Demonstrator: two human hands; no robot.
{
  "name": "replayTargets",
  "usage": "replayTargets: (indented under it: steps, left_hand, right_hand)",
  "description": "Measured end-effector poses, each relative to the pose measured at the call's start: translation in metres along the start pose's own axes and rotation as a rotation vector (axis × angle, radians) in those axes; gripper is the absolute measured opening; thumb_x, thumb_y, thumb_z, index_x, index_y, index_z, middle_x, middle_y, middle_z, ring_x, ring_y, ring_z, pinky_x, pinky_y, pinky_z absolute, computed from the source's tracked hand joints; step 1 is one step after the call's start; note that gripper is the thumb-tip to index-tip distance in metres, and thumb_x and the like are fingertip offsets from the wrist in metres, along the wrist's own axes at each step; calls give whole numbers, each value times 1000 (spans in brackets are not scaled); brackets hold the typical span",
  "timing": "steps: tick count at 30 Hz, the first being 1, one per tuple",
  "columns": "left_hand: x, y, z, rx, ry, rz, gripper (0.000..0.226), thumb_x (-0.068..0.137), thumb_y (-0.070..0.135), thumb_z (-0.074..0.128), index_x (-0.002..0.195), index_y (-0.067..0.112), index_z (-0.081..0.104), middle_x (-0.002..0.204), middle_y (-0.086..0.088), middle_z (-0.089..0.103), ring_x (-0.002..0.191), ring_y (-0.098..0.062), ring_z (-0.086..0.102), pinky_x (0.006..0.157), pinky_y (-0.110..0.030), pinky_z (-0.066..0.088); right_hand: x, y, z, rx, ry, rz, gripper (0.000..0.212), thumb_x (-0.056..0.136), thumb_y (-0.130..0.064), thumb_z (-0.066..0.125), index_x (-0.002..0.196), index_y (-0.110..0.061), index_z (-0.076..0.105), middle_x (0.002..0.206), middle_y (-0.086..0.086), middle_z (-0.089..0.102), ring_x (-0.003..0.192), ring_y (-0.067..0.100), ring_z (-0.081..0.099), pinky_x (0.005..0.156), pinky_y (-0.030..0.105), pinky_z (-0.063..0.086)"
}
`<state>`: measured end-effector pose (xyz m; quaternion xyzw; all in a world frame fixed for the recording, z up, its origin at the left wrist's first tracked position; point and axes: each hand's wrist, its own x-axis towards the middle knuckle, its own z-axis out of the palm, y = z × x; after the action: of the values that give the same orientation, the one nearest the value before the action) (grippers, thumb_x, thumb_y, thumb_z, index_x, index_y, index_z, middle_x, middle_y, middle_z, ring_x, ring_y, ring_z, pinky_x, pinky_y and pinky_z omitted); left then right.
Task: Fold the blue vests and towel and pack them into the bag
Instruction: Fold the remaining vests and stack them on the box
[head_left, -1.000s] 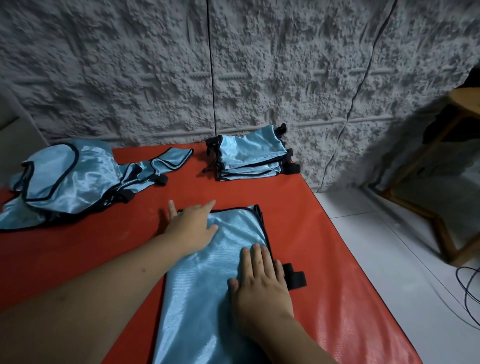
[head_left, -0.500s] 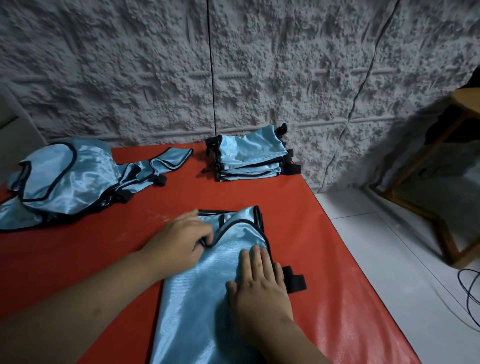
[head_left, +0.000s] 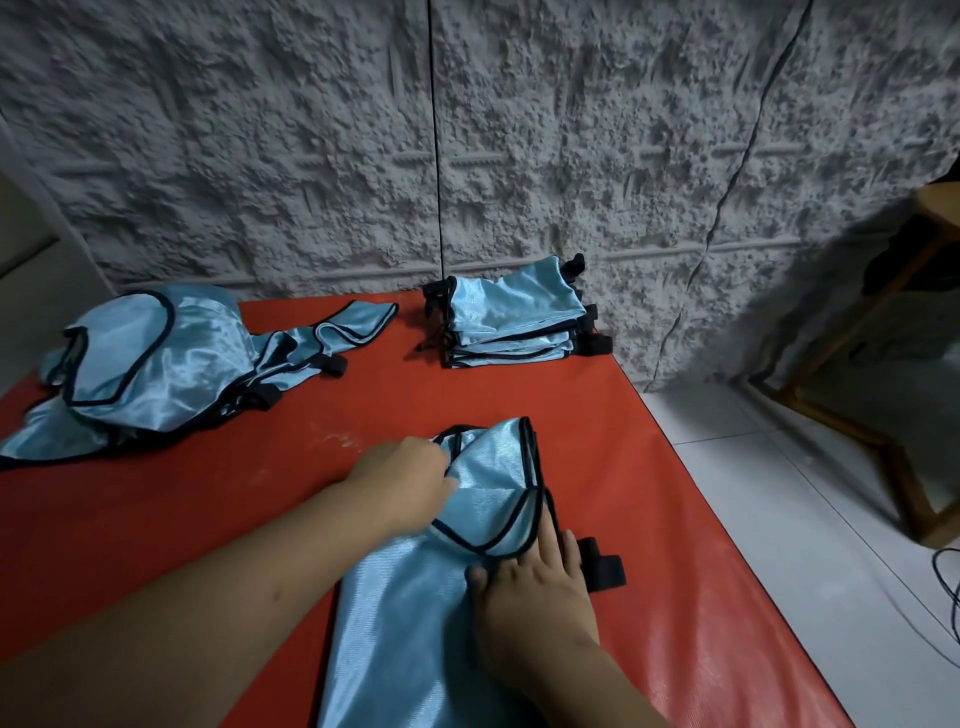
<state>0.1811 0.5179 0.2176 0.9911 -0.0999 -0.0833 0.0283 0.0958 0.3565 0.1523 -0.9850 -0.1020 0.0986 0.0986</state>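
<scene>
One vest (head_left: 415, 613) mid-fold — my left hand (head_left: 402, 480) pinches its top edge, folding it down; right hand (head_left: 530, 587) flat, fingers straight, pinning it. Next: bring edge toward me.

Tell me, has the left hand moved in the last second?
Yes. The left hand has drawn the vest's far end back toward the person, away from the folded stack, while the right hand presses flat.

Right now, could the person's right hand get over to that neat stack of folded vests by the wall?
Probably yes. The right hand lies flat on the vest being folded, and only bare red table separates it from the folded stack.
</scene>
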Motion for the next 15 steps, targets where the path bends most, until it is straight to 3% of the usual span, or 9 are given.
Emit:
replayTargets:
  steps: [1, 3, 4, 5, 7, 10, 12, 13, 15]
  left_hand:
    - [11, 2, 0, -27, -45, -10, 27, 98, 44, 56, 88, 20, 63, 82, 2, 62, 74, -22, 60, 62, -34, 45]
    - [29, 6, 2, -146, -77, -51, 33, 92, 43, 65, 77, 15, 58, 74, 3, 59, 67, -20, 57, 61, -33, 43]
    - [37, 8, 3, -208, -69, -71, 37, 89, 42, 69, 70, 14, 54, 69, 2, 56, 64, -21, 53, 60, -32, 41]
    - [44, 10, 4, -258, -60, -88, 38, 86, 38, 73, 66, 14, 51, 66, -1, 54, 61, -22, 50, 59, -31, 40]
    - [51, 14, 3, -313, -63, -125, 30, 82, 27, 77, 64, 14, 56, 65, -5, 57, 59, -22, 52, 56, -32, 43]
    - [55, 18, 1, -350, -106, -148, 20, 78, 18, 71, 64, 12, 58, 68, -7, 60, 61, -22, 55, 55, -32, 43]
    - [56, 21, -4, -420, -152, -154, 22, 77, 16, 69, 63, 13, 51, 65, -6, 51, 58, -21, 47, 55, -33, 37]
    - [56, 22, -7, -465, -188, -164, 28, 78, 16, 72, 63, 15, 48, 62, -5, 48, 55, -20, 44, 55, -32, 36]
    - [54, 25, -15, -530, -257, -203, 32, 78, 19, 79, 67, 17, 49, 63, -2, 50, 55, -20, 44, 57, -29, 37]
  right_hand:
    - [0, 0, 3, -26, 29, 3, 87, 82, -47, -1, 155, -17, 36, 168, 15, -4, 151, 28, -27, 120, 49, -9]
    - [0, 0, 3, -1, 75, 44, 69, 86, -43, 28, 146, -17, 50, 158, 19, 36, 153, 32, 11, 116, 48, 13]
    - [1, 1, 4, 20, 119, 47, 67, 83, -43, 39, 143, -15, 50, 150, 17, 49, 149, 31, 26, 111, 49, 21]
    - [3, 2, 7, 2, 143, 51, 67, 83, -44, 43, 143, -15, 46, 149, 16, 51, 148, 30, 29, 109, 49, 22]
    - [1, 0, 5, -16, 88, 28, 68, 89, -43, 37, 151, -18, 39, 159, 15, 34, 153, 31, 14, 113, 50, 12]
    - [5, 1, 6, -47, 143, 3, 70, 91, -43, 24, 157, -18, 27, 164, 11, 11, 153, 31, -5, 119, 50, 2]
    - [4, 0, 0, 7, 92, 18, 70, 89, -42, 25, 154, -20, 36, 163, 10, 21, 153, 34, 6, 118, 57, 17]
    - [3, 0, -3, 10, 104, 4, 71, 88, -42, 22, 155, -20, 33, 163, 9, 18, 154, 34, 4, 117, 57, 16]
    - [3, 3, 4, -22, 30, -48, 79, 84, -44, 2, 159, -20, 0, 160, 3, -18, 145, 28, -33, 118, 52, -10]
